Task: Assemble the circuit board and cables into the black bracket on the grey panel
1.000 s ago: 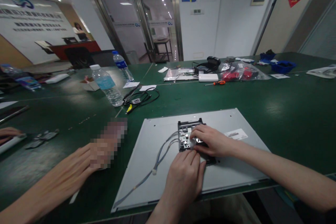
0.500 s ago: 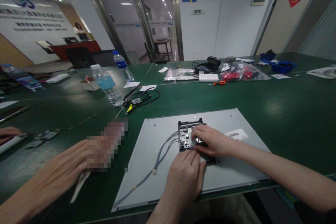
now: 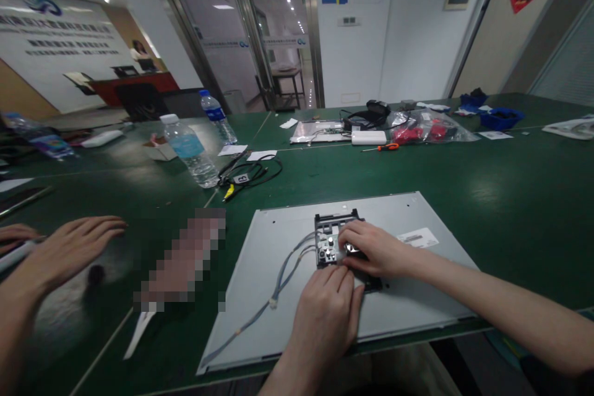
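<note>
A grey metal panel (image 3: 417,213) lies flat on the green table in front of me. At its middle sits a small black circuit board (image 3: 326,241) with grey wires (image 3: 288,266) trailing off to the lower left. My left hand (image 3: 325,318) is curled, its fingertips pressed on the board's near edge. My right hand (image 3: 374,250) reaches in from the right and lies over the board's right side, fingers closed on it. What sits under the fingers is hidden.
A co-worker's hand (image 3: 69,250) lies spread on the table at the left, near a blurred patch (image 3: 180,263) and a white strip (image 3: 139,334). Farther back are a water bottle (image 3: 190,151), black cables (image 3: 253,173), a screwdriver (image 3: 381,148), plastic bags (image 3: 424,127) and a blue tray (image 3: 503,117).
The co-worker's hand has drawn away to the left, off the blurred item, and now rests flat. My own two hands have stayed on the board.
</note>
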The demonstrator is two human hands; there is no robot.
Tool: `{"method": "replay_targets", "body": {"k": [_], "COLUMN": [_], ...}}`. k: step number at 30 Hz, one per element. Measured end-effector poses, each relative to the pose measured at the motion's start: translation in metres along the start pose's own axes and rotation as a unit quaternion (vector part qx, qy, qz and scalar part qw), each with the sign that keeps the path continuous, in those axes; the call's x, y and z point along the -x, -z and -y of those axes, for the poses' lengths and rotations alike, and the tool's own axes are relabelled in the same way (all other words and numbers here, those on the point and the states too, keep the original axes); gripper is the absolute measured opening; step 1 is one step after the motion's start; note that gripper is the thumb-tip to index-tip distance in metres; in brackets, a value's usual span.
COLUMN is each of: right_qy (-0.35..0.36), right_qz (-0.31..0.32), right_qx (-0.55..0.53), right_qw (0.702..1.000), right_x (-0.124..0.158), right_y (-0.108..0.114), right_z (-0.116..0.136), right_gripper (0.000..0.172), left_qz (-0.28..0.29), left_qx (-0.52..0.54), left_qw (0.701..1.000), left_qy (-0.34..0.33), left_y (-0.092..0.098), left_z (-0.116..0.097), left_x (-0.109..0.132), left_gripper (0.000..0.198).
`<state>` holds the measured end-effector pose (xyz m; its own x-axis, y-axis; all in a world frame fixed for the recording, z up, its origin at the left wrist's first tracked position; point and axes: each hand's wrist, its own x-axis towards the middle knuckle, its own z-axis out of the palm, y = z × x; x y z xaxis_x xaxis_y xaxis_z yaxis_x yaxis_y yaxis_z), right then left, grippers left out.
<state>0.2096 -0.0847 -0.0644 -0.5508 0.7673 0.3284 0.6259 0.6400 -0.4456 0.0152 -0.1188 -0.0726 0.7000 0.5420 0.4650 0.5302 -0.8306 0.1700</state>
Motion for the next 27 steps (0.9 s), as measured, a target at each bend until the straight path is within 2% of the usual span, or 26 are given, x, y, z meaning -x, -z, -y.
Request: {"method": "replay_targets", "body": {"k": [27], "right_qy": [0.004], "right_qz": [-0.003], "right_qx": [0.001], "right_qw": [1.000], "right_x": [-0.0002], "right_y": [0.0001], "right_z": [0.0008], "right_gripper": [0.015], "left_qz": [0.001], "left_qx": [0.000], "left_qw": [1.000], "left_qy": [0.007], "left_y": [0.0011], "left_z": [-0.0011], "left_x": [0.0003], "left_gripper": [0.016]}}
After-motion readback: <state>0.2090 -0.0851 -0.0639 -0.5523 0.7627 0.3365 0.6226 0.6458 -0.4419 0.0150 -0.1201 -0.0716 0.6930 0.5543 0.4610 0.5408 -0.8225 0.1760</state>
